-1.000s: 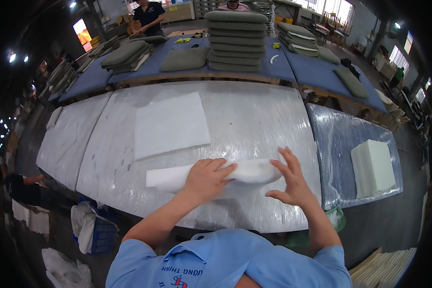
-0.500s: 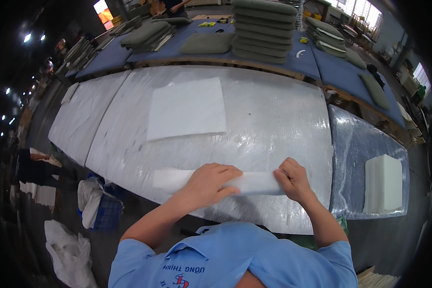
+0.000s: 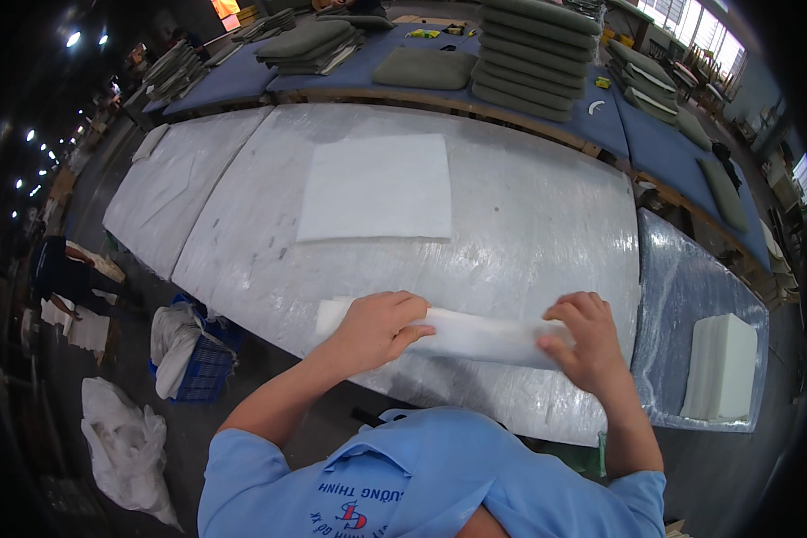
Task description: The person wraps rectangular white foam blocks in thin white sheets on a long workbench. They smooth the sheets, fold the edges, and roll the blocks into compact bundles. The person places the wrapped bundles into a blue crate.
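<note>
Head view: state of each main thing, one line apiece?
White bundle, folded or rolled long
Left hand, closed on bundle
Right hand, curled at bundle's right end; grip blurred
Worktable, film-wrapped
Flat white sheet, spread open
Sheet stack, piled
Tall cushion stack, standing
Blue basket, upright, loaded
Plastic bag, crumpled

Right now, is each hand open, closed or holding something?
Left hand: closed on the long white bundle of soft sheeting, toward its left end.
Right hand: fingers half-curled at the bundle's right end; blurred, so grip cannot be told.
</note>
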`<control>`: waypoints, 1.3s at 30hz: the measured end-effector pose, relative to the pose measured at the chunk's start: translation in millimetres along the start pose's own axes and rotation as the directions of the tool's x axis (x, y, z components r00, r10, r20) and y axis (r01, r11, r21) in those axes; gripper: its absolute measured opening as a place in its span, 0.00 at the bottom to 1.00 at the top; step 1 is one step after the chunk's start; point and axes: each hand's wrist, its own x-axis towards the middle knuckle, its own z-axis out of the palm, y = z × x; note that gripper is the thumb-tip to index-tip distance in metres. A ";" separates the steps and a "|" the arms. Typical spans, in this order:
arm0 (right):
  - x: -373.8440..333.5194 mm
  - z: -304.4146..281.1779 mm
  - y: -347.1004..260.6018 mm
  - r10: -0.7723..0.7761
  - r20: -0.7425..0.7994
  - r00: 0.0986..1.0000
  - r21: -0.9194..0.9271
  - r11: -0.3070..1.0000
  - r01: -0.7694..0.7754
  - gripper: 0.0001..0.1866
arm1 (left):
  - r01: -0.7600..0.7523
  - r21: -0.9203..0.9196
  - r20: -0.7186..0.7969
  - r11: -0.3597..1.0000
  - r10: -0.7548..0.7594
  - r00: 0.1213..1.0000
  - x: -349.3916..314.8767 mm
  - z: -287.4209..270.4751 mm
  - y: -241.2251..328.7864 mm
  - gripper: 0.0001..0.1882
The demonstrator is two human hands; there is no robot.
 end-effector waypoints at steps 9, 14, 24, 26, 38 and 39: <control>29.4 73.0 -47.3 -0.027 0.046 0.999 -0.020 0.999 0.028 0.15 | 0.030 -0.079 0.102 0.996 -0.022 0.995 -0.3 -17.3 -8.8 0.15; 33.0 75.4 -49.8 -0.014 0.030 0.999 0.011 1.000 0.014 0.12 | 0.000 -0.035 0.122 0.999 0.004 0.993 -20.7 -26.8 -32.8 0.13; 44.0 82.1 -55.7 0.128 0.099 0.987 0.056 0.989 -0.134 0.13 | 0.141 -0.135 0.142 0.981 -0.122 0.982 -1.1 -28.1 -51.1 0.16; 48.0 80.6 -51.3 0.149 0.118 0.982 0.046 0.987 -0.156 0.13 | -0.019 0.154 -0.166 0.988 0.045 0.985 -0.6 -23.1 -37.8 0.15; 67.3 30.5 -15.8 0.222 0.292 0.930 0.298 0.903 -0.309 0.11 | -0.111 0.319 -0.128 0.941 0.159 0.979 14.3 58.0 28.4 0.43; 66.2 13.5 -15.8 0.242 0.260 0.935 0.384 0.863 -0.329 0.12 | -0.101 0.332 -0.113 0.938 0.145 0.983 15.3 54.6 25.5 0.44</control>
